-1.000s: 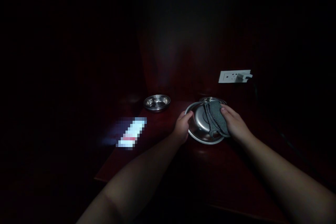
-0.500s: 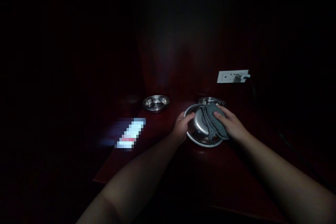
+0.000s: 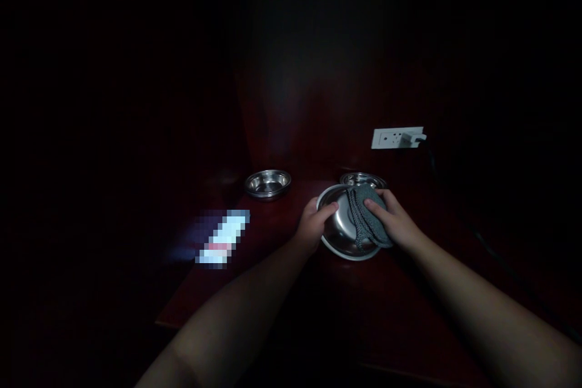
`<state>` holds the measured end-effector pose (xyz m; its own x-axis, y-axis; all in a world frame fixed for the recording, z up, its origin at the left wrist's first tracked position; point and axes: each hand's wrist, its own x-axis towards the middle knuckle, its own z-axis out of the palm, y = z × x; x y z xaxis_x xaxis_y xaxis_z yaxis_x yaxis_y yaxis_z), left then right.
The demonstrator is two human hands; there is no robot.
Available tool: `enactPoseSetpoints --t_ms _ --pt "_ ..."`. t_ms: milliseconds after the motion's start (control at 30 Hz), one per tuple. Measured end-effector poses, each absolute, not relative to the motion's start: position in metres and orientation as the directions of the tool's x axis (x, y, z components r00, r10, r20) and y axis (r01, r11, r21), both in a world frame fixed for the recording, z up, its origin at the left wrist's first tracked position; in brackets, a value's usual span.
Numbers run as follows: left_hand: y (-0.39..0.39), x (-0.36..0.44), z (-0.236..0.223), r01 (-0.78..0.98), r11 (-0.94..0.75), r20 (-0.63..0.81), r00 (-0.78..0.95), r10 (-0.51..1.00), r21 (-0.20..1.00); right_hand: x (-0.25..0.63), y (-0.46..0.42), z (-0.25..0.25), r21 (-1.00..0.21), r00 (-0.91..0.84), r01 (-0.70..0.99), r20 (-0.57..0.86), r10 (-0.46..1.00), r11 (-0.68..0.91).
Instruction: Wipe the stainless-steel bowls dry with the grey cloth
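A shiny steel bowl is held up over the dark red table, its rounded underside towards me. My left hand grips its left rim, thumb lying on the metal. A grey-green cloth with a patterned edge covers the bowl's right side. My right hand is closed on this cloth and presses it against the bowl, with the thumb on top. The fingers behind the rim are hidden on both sides. Just behind the held bowl stands another steel bowl, partly covered by it.
Further left stands a steel dish. A bright, pixelated rectangle lies near the left edge of the dark red table. On the back wall is a white socket plate with a plug and a dark cable.
The whole view has shifted slightly, so things sit a little lower and further left. Both hands keep their hold; the cloth has moved only slightly on the bowl.
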<state>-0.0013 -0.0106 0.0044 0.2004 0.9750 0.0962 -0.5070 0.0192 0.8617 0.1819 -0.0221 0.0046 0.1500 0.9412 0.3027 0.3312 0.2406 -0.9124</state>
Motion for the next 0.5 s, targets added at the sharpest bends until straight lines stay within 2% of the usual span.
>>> enactPoseSetpoints --t_ms 200,500 --pt "-0.0111 -0.0019 0.0049 -0.464 -0.022 0.122 0.187 0.975 0.885 0.1806 -0.0251 0.0069 -0.908 0.090 0.317 0.315 0.945 0.273" --pt "-0.0128 -0.0001 0.0065 -0.418 -0.076 0.138 0.122 0.983 0.905 0.1821 -0.0286 0.0135 -0.869 0.063 0.404 0.340 0.938 0.287"
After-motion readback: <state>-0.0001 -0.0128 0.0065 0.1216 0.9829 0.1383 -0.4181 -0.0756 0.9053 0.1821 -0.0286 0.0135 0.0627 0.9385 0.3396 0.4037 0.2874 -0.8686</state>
